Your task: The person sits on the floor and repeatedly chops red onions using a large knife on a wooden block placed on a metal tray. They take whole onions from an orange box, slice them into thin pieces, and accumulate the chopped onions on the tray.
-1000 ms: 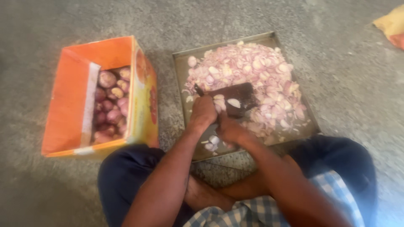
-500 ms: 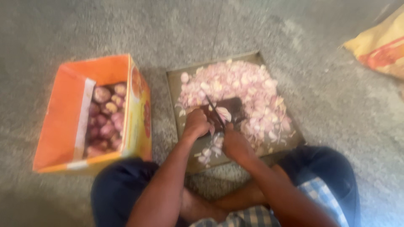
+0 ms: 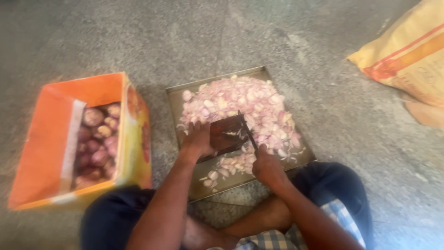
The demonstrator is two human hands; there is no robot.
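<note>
Knife (image 3: 247, 131) w/ long axis running away from the body, gripped in closed right hand (image 3: 267, 167) at near end; left hand (image 3: 198, 139), fingers curled, presses dark board (image 3: 226, 135) on tray (image 3: 173, 99), just left of blade, amid onion slices (image 3: 240, 99).

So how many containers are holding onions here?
2. The orange cardboard box on the left holds whole onions; the metal tray in the middle holds chopped onion pieces. The sack's contents are hidden.

Orange box (image 3: 78, 139) blocks the left; sack (image 3: 407, 60) stands far right.
</note>
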